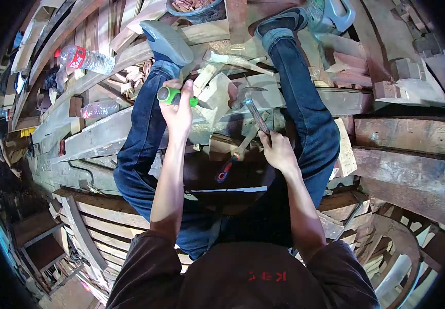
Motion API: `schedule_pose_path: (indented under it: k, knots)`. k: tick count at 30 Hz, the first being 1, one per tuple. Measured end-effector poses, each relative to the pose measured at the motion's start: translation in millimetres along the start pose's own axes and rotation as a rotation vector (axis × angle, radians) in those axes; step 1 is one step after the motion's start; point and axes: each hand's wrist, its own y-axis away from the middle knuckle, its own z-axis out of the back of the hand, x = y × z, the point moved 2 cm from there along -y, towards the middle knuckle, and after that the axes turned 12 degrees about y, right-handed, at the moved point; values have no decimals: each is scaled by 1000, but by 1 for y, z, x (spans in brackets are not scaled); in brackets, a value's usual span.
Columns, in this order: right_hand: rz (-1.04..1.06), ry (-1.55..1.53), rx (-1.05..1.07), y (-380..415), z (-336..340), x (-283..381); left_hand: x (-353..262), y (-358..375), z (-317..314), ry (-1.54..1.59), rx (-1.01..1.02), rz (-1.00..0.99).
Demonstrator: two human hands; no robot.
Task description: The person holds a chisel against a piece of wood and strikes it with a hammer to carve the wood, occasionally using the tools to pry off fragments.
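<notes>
My left hand is wrapped round the green and black handle of a tool, whose short pointed blade extends to the right. In my right hand is the shaft of a hammer, its head up and to the left, over the wood between my legs. A pale wood piece lies just right of the green tool's tip. Below the hammer head, another tool with a red and blue handle rests between my thighs, its metal part pointing up and right.
Plastic bottles lie at the left on planks. A bucket of wood chips stands at the top, a pale blue jug at the upper right. Stacked boards fill the right side. Wood scraps lie beside my left foot.
</notes>
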Motion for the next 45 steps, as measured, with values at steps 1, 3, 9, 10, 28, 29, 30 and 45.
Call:
schedule_pose_path:
  k: [1, 3, 9, 10, 28, 29, 30, 45]
  knots:
    - [1, 10, -9, 0, 1, 1, 1, 0, 1, -17, 6, -5]
    - [8, 3, -15, 0, 0, 0, 1, 0, 0, -3, 3, 13]
    - [-1, -14, 3, -1, -3, -2, 0, 1, -5, -3, -10, -3]
    - [-5, -17, 5, -1, -3, -2, 0, 1, -4, -5, -11, 4]
    - [-8, 18, 15, -2, -4, -3, 5, 1, -4, 75, 34, -60]
    - [-8, 11, 11, -2, -4, -3, 7, 2, -4, 126, 25, -34]
    - [-8, 4, 8, -2, -3, -3, 7, 2, -5, 141, 17, -32]
    - [-19, -19, 4, -4, 0, -7, 2, -1, 5, 202, -22, -20]
